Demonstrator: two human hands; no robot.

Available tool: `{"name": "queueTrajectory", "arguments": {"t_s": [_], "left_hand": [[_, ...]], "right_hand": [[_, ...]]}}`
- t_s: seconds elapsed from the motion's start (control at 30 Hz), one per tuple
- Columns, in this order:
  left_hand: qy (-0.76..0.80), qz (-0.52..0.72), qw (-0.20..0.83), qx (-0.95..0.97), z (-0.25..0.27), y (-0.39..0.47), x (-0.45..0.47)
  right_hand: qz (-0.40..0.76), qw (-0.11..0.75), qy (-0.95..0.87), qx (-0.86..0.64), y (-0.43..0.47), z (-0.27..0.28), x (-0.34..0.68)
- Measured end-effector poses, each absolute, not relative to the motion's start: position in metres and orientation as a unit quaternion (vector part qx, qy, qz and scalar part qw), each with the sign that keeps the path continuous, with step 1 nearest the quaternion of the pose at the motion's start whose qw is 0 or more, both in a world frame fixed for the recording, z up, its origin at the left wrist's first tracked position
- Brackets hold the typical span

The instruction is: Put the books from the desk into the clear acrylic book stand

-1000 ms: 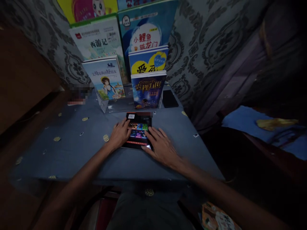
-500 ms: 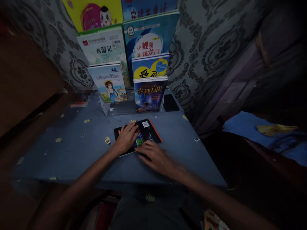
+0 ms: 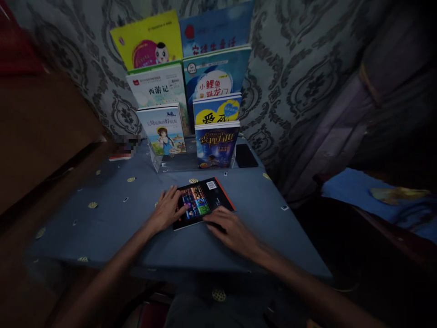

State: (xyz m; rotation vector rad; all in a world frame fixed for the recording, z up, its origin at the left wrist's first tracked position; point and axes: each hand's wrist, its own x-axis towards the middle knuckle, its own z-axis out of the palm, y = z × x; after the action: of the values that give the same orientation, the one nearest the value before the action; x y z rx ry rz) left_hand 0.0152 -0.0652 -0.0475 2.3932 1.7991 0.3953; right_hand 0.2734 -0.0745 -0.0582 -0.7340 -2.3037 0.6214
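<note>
A thin black book (image 3: pixel 212 199) lies flat on the table, with small colourful pictures, a white barcode label and an orange edge on its right. My left hand (image 3: pixel 168 208) rests over the book's left edge, fingers spread and the thumb reaching onto the pictures. At the near right edge of the book is my right hand (image 3: pixel 232 228), its fingers loosely bent and the fingertips touching the cover. It does not grip the book.
Behind the book stands a clear tiered rack (image 3: pixel 170 163) holding several upright children's books. A black phone (image 3: pixel 246 156) lies right of it. The blue patterned tablecloth (image 3: pixel 112 218) covers the table. Patterned wallpaper is behind, and a tied curtain (image 3: pixel 341 105) hangs at right.
My left hand has slid left off the middle of the book, uncovering its pictures. My right hand stays at the near edge. The camera view has tilted up slightly.
</note>
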Motion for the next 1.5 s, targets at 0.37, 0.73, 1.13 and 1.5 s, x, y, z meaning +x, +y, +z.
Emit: {"name": "queueTrajectory", "arguments": {"t_s": [0.37, 0.73, 1.13, 1.5], "left_hand": [[0.627, 0.090, 0.168, 0.755, -0.015, -0.015, 0.028], [0.584, 0.254, 0.362, 0.680, -0.032, -0.004, -0.001], [0.480, 0.459, 0.504, 0.553, -0.033, -0.028, -0.002], [0.469, 0.521, 0.461, 0.545, -0.025, -0.028, 0.001]], "right_hand": [[0.243, 0.292, -0.847, -0.372, -0.076, -0.061, 0.271], [0.253, 0.285, -0.835, -0.398, -0.059, -0.060, 0.271], [0.523, 0.478, -0.541, -0.453, -0.024, -0.063, 0.262], [0.553, 0.453, -0.592, -0.372, -0.035, -0.024, 0.240]]}}
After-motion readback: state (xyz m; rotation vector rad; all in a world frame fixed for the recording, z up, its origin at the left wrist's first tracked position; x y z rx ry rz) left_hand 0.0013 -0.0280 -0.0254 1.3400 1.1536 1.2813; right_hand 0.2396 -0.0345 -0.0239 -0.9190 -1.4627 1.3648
